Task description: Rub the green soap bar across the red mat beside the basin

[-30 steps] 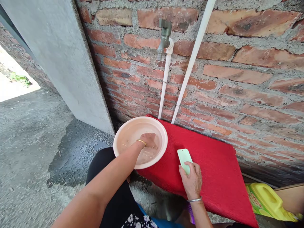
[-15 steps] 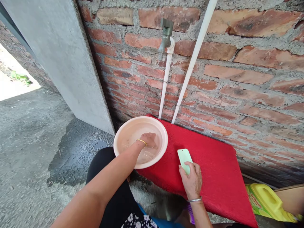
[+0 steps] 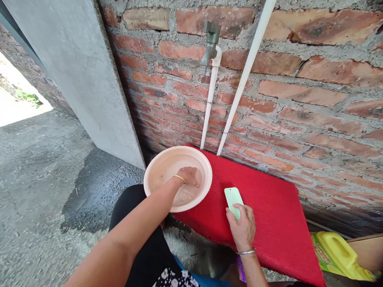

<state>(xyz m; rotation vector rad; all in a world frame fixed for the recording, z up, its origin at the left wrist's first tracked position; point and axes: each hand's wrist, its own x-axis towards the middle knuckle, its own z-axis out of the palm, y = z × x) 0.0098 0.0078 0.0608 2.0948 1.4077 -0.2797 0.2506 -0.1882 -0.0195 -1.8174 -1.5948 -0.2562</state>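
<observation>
My left hand (image 3: 189,175), with a gold bangle at its wrist, dips into cloudy water in a pale pink plastic basin (image 3: 149,186). The water and the back of the hand hide its fingers. On the right, my right hand (image 3: 243,225) is closed around a light green scrub brush (image 3: 234,198) with a small hole at its far end. The brush lies flat against a red cloth (image 3: 269,207), its underside out of sight. This cloth is spread over a long low surface, and the basin stands at its left end.
A metal tap (image 3: 210,44) on a white pipe (image 3: 210,105) juts from the brick wall (image 3: 299,131), beside a second slanted pipe (image 3: 247,75). A grey slab (image 3: 77,71) leans at left above wet concrete floor (image 3: 98,191). A yellow jug (image 3: 339,253) lies at lower right.
The whole view has shifted very slightly. Both hands, the basin and the brush keep their places on the red cloth.
</observation>
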